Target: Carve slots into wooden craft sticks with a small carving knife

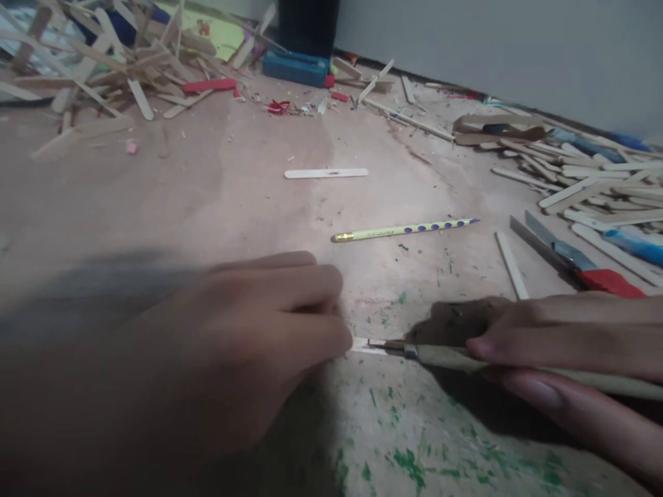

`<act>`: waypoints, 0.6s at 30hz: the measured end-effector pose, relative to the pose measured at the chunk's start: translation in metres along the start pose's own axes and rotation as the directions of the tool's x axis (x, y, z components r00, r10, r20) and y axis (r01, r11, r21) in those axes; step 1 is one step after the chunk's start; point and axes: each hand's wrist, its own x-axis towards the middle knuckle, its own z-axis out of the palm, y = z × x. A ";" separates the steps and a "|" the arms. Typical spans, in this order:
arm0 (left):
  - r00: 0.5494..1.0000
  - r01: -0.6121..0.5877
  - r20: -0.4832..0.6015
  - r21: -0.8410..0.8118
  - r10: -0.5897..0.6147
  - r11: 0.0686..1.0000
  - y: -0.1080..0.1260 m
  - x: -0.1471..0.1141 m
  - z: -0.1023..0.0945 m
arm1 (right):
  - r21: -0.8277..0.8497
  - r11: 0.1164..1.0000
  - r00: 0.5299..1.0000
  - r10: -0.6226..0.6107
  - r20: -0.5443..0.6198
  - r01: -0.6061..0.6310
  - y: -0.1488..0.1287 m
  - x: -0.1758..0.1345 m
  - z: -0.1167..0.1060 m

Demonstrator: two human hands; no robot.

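My left hand (pixel 269 324) is closed, its fingertips pinching a pale craft stick (pixel 360 344) flat on the table; most of that stick is hidden under the fingers. Between the thumb and fingers of my right hand (pixel 549 352) lies a carving tool (pixel 445 357) with a wooden handle and a metal collar. Its thin metal tip rests at or just over the craft stick, close to the left fingertips. Beyond both hands lie a yellow pencil (pixel 383 232) with purple dots and another craft stick (pixel 348 173) with a dark mark in its middle.
Scissors (pixel 585 266) with red handles lie at the right, beside a loose craft stick (pixel 510 266). A heap of sticks (pixel 606 172) fills the far right, and a tangled pile (pixel 129 62) the far left. A blue box-like thing (pixel 295 67) stands by the wall.
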 end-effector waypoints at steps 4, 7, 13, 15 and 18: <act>1.000 0.008 -0.004 -0.009 -0.008 1.000 0.001 0.002 -0.002 | -0.209 0.974 0.995 -0.097 -0.027 0.090 0.009 -0.016 -0.004; 1.000 0.012 0.002 -0.009 -0.012 1.000 0.001 0.000 -0.001 | -0.231 0.971 0.998 -0.062 -0.016 0.057 0.016 -0.020 -0.010; 0.990 0.138 -0.019 -0.022 -0.138 0.990 -0.002 -0.013 0.004 | -0.256 0.961 0.993 -0.094 0.067 0.108 0.023 -0.016 -0.018; 0.991 0.135 -0.020 -0.025 -0.135 0.991 -0.002 -0.011 0.004 | -0.277 0.958 0.997 -0.065 0.032 0.072 0.017 -0.017 -0.016; 0.998 0.046 -0.033 -0.052 -0.048 0.998 0.001 -0.003 0.003 | -0.297 0.955 1.000 -0.007 -0.003 0.006 0.008 -0.018 -0.014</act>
